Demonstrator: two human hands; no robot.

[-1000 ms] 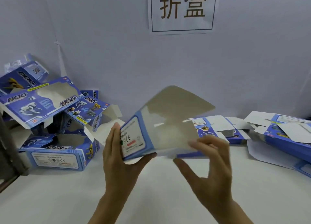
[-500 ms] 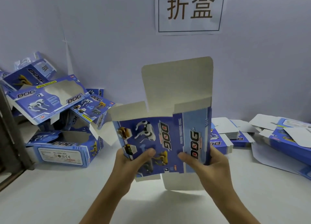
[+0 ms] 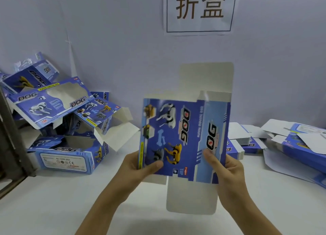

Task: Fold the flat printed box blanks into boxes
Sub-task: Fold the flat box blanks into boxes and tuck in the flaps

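Upright, the box blank [image 3: 183, 137] seemingly stands lengthwise between both hands [image 3: 178, 166].

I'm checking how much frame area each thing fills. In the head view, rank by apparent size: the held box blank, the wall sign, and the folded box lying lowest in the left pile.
1. Held box blank, though nearness to the camera inflates it.
2. Wall sign, cut off at the top.
3. Folded box, lowest in the left pile.

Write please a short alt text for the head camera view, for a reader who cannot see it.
Two hands, left hand and right hand, hold a blue printed box blank upright above a white table. Folded boxes are piled at left, flat blanks lie at right.
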